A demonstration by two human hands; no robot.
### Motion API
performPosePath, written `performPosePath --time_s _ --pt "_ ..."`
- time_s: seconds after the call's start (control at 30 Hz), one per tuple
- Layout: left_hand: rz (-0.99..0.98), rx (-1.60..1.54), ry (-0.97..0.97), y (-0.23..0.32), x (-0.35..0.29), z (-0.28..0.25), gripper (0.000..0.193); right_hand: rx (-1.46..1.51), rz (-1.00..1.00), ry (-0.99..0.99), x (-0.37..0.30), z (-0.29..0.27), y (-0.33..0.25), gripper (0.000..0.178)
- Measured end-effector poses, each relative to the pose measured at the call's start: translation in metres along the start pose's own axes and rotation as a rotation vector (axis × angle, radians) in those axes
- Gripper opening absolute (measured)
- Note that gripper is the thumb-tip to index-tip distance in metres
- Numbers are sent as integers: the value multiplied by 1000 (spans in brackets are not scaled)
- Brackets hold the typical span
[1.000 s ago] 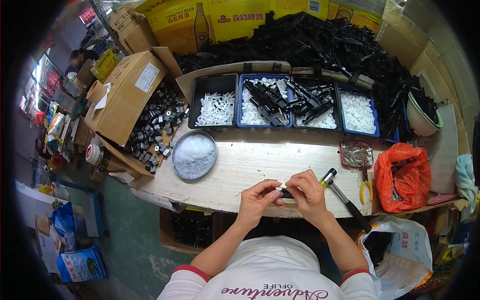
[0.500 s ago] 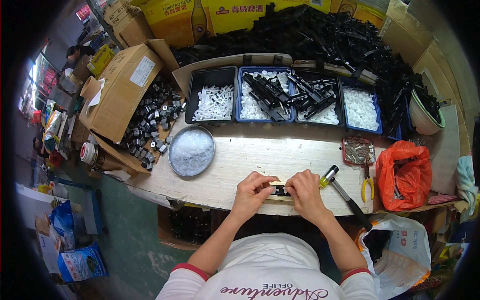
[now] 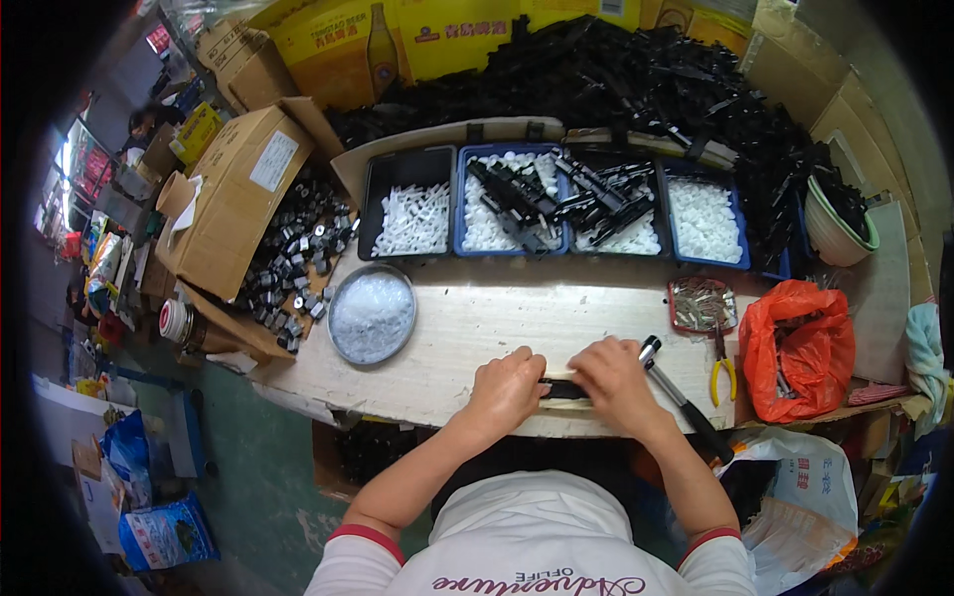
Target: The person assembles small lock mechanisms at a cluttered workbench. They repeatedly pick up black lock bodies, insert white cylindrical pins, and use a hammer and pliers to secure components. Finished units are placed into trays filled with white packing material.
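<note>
A: What are the fingers doing?

B: The left hand [image 3: 505, 395] has its fingers closed round the left end of a slim black part [image 3: 564, 388]. The right hand [image 3: 618, 389] bends its fingers over the other end; they are blurred, and I cannot tell whether they pinch it or only touch it.

A: And where is the part?

B: Between the two hands, lying crosswise over the near edge of the worktop [image 3: 497, 323]. A pale strip [image 3: 568, 403] shows just below it.

A: What is nearest after that?

B: A hammer [image 3: 676, 387], its head just beside the right hand, its black handle slanting down to the right. Past it are yellow-handled pliers [image 3: 723, 380], their nose at a red tray [image 3: 704, 331] of small metal pieces, then a red plastic bag [image 3: 833, 348].

A: On the left?

B: A round metal dish [image 3: 365, 362] of clear, whitish stuff. Beyond it, small grey-and-black pieces [image 3: 293, 243] spill beside an open cardboard box [image 3: 224, 199].

A: Farther back?

B: A row of four bins [image 3: 458, 211], all with white pieces; black parts lie across the middle two. Behind them rises a heap of black parts [image 3: 616, 84].
</note>
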State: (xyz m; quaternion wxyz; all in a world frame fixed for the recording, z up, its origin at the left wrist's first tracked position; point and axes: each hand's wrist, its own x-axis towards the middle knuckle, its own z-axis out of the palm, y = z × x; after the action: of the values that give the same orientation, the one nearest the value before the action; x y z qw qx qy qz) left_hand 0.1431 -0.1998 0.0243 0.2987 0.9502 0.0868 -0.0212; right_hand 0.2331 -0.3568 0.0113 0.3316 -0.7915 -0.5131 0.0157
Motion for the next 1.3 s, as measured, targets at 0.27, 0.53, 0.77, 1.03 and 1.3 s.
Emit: performPosePath --time_s 0.27,0.53,0.77,1.03,1.3 --pt "237 77 206 37 111 -10 3 -601 444 228 -15 -75 86 9" --pt "217 366 -4 46 176 -8 10 -687 471 67 -12 -63 117 6" --pt "280 40 -76 23 180 -28 15 -577 432 174 -16 -65 118 6" --pt "65 -1145 -146 26 116 -26 11 -371 152 203 -6 -79 69 13" --pt "-21 -1655 -232 3 31 8 8 -379 -200 41 16 -63 -4 13"
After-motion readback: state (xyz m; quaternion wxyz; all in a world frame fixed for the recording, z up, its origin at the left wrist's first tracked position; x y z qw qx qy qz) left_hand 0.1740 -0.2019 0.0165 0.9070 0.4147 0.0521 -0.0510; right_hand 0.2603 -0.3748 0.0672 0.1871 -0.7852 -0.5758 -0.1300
